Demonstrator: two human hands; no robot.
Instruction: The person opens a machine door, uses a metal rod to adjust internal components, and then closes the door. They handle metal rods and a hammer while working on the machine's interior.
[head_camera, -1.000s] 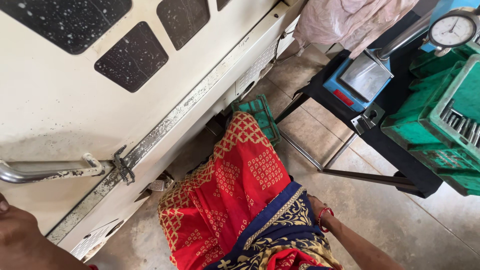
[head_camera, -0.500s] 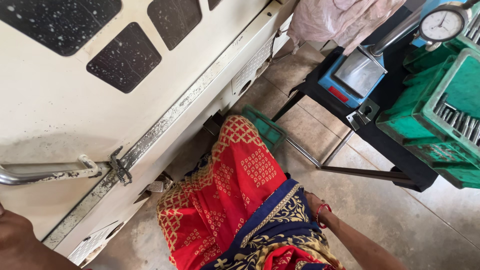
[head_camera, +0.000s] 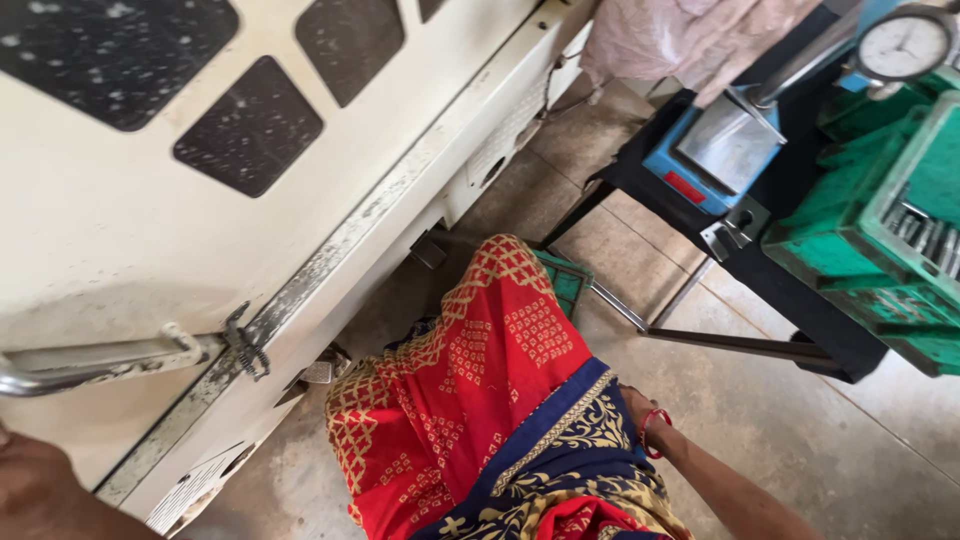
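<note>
Left hand (head_camera: 35, 495): lower-left corner, mostly out of frame; whether it grips anything cannot be told. Nearest item: metal handle bar (head_camera: 95, 362) on the cream machine door (head_camera: 140, 230), just above the hand, long axis running left to right, ending at a small spring latch (head_camera: 245, 345).

Right hand (head_camera: 632, 405): largely hidden behind red patterned cloth (head_camera: 470, 400), fingers unseen, red thread at wrist; well apart from the bar, so the left is nearer.

Beyond: black table (head_camera: 790, 300), blue scale (head_camera: 720, 155), green crates (head_camera: 880, 230).
</note>
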